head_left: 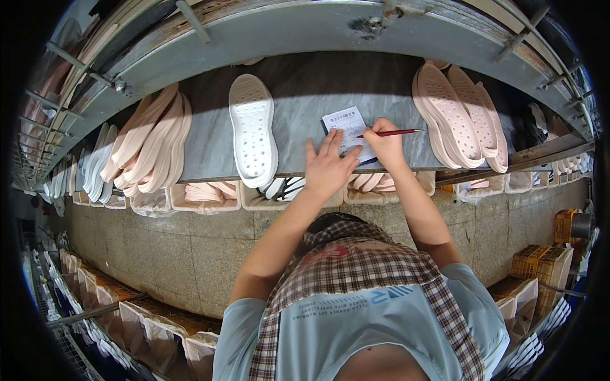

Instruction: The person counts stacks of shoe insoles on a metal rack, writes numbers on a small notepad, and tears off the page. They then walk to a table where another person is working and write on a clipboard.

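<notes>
Step in hand, as judged: writing an entry on the paper pad (344,120). The pad lies flat on the worktop (208,130), under the fingers of the left hand (330,166) and ahead and to the left of the right hand (385,145).

Hand state: the left hand is open, palm down, fingers spread over the pad's lower left part. The right hand is closed around a dark red pen (401,132), its tip directed left at the sheet. Contact between tip and paper cannot be confirmed.

Next move, as judged: a further stroke calls for steady left-hand pressure on the pad and a small motion of the right-hand fingers.

Edges and clearance:
- Near side: the worktop's front edge runs beneath both forearms, just behind the hands; lined bins (204,207) stand below it.
- Left of the left hand: a bare strip, then a white shoe sole (253,130) near the front edge.
- Right of the right hand: a narrow bare strip, then pink soles (452,117). The pen's rear end points toward them; keep sideways swings short.
- Beyond both hands: bare worktop, the widest room, bounded by a grey beam (292,46).
</notes>
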{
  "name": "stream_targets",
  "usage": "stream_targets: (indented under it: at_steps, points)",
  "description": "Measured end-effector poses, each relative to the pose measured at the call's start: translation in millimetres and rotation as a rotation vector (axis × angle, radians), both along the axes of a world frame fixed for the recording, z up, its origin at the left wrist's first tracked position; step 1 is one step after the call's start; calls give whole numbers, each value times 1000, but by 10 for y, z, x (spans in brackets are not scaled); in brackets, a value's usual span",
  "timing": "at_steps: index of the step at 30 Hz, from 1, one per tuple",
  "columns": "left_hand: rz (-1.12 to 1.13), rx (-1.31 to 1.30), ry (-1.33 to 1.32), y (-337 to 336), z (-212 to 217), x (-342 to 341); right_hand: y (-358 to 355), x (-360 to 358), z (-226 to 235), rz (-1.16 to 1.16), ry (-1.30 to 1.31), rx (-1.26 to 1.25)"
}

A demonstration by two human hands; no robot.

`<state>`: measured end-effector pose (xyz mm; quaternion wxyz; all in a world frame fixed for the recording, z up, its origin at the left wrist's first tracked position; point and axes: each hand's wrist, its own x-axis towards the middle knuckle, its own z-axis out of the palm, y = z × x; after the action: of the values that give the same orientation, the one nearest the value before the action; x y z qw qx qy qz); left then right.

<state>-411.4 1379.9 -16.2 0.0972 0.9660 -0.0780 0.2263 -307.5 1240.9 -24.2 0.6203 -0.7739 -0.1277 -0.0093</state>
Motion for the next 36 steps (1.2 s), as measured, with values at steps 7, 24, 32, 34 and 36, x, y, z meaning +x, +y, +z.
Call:
stream_targets:
  at_steps: [7, 24, 32, 34, 36]
  points:
    - [-25, -9, 28, 24, 30, -3, -140, -4, 67, 56, 253, 379]
    - [-90, 15, 100, 59, 84, -53, -106, -84, -7, 70, -21, -13]
    - [-126, 13, 90, 59, 78, -111, -94, -88, 21, 25, 48, 93]
    - [-125, 8, 82, 55, 80, -112, -150, -103, 64, 55, 210, 330]
    - [-117, -3, 88, 39, 79, -141, -190, -126, 81, 78, 267, 433]
